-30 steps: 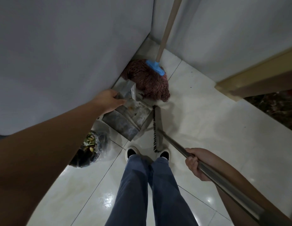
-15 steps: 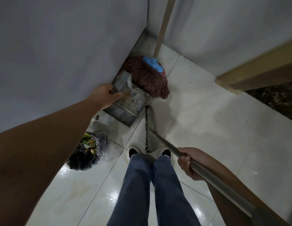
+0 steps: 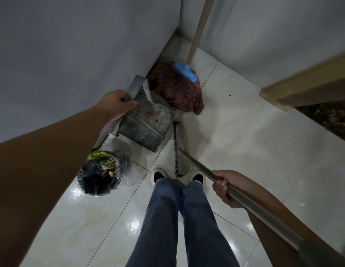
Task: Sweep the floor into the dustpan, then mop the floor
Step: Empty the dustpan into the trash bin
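At floor corner, 12 o'clock: mop (image 3: 177, 89) leaning on wall | 11 o'clock: left hand (image 3: 114, 104) gripping metal dustpan (image 3: 146, 126) handle | 4 o'clock: right hand (image 3: 224, 186) wrapped round broom (image 3: 216, 175) pole, bristles beside pan | Best kept: pan lip flat on tile, short strokes inward.

**Dustpan and broom held in the corner**

The left hand (image 3: 117, 105) gripped the handle of a metal dustpan (image 3: 146, 124), fingers curled over its upper edge beside the grey wall (image 3: 71, 54). Just beyond that grip, a red string mop (image 3: 175, 87) with a blue clamp leaned in the corner, its strands touching the dustpan's far side. Below the grip sat a bin (image 3: 102, 174) lined with clear plastic and holding scraps. The right hand (image 3: 223, 185) wrapped around a metal broom handle (image 3: 245, 201); ahead of that grip the broom head (image 3: 176, 151) rested on the white tiled floor (image 3: 254, 141), just beside the dustpan's open mouth and between two shoes.
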`<state>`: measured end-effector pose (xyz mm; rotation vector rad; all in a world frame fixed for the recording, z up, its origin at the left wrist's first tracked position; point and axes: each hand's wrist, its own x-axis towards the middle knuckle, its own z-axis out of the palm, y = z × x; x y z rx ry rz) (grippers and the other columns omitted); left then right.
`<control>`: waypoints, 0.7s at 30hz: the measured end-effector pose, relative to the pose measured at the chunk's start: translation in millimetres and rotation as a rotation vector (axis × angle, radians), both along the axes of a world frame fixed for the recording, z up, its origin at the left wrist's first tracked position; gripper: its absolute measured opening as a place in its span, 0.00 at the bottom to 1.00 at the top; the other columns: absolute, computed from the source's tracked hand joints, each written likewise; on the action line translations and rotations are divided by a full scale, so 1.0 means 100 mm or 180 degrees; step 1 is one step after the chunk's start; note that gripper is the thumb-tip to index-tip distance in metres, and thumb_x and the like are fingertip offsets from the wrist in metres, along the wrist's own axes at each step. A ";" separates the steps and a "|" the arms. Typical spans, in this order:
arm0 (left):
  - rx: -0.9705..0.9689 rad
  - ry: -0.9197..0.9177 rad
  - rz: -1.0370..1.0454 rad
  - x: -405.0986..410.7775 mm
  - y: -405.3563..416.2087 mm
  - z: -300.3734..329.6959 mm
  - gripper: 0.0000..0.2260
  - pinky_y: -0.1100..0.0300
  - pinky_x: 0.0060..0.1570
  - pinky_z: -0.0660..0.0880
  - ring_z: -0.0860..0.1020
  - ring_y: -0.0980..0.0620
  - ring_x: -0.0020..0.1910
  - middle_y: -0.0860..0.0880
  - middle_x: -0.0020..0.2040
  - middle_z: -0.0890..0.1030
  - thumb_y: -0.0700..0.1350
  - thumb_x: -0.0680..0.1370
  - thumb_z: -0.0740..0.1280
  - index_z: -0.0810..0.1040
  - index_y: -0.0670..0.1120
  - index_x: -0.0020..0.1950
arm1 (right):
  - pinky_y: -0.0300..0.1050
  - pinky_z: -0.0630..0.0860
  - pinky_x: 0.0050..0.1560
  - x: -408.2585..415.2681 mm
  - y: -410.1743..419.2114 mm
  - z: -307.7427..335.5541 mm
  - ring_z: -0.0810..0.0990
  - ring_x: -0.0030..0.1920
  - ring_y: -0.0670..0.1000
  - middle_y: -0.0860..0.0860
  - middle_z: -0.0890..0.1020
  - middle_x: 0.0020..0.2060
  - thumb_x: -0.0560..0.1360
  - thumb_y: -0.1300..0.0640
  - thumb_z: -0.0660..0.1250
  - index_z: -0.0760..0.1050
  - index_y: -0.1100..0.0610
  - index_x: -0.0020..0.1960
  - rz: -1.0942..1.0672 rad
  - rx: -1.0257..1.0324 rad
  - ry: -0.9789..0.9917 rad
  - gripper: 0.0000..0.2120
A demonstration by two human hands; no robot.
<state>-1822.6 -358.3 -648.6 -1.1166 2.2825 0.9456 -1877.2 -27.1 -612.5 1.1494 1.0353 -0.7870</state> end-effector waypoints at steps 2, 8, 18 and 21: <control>-0.0037 -0.0061 -0.0060 0.08 -0.03 0.00 0.12 0.57 0.41 0.65 0.72 0.45 0.44 0.42 0.43 0.73 0.51 0.77 0.65 0.71 0.42 0.46 | 0.28 0.66 0.14 0.01 -0.01 0.00 0.66 0.13 0.43 0.50 0.67 0.17 0.79 0.51 0.59 0.67 0.60 0.25 0.0023 0.0038 -0.0010 0.25; -0.0172 -0.0299 -0.0175 0.32 -0.06 -0.03 0.16 0.54 0.46 0.67 0.74 0.40 0.51 0.36 0.53 0.76 0.48 0.78 0.64 0.74 0.36 0.56 | 0.29 0.66 0.14 0.03 -0.01 -0.01 0.66 0.13 0.43 0.49 0.68 0.18 0.79 0.51 0.60 0.66 0.58 0.31 0.0087 0.0063 -0.0067 0.20; -0.0419 -0.0746 -0.0692 0.36 -0.13 0.06 0.18 0.57 0.44 0.64 0.73 0.40 0.53 0.35 0.54 0.75 0.51 0.79 0.61 0.72 0.36 0.57 | 0.30 0.67 0.14 0.09 0.03 0.00 0.67 0.13 0.43 0.50 0.68 0.18 0.78 0.50 0.61 0.69 0.60 0.25 0.0221 0.0051 -0.0159 0.25; -0.0439 -0.0746 -0.0809 0.36 -0.11 0.13 0.17 0.57 0.44 0.63 0.72 0.41 0.50 0.35 0.52 0.75 0.51 0.79 0.61 0.72 0.36 0.56 | 0.30 0.66 0.14 0.13 0.01 0.00 0.67 0.13 0.43 0.50 0.68 0.17 0.78 0.49 0.61 0.69 0.61 0.23 0.0187 0.0044 -0.0200 0.28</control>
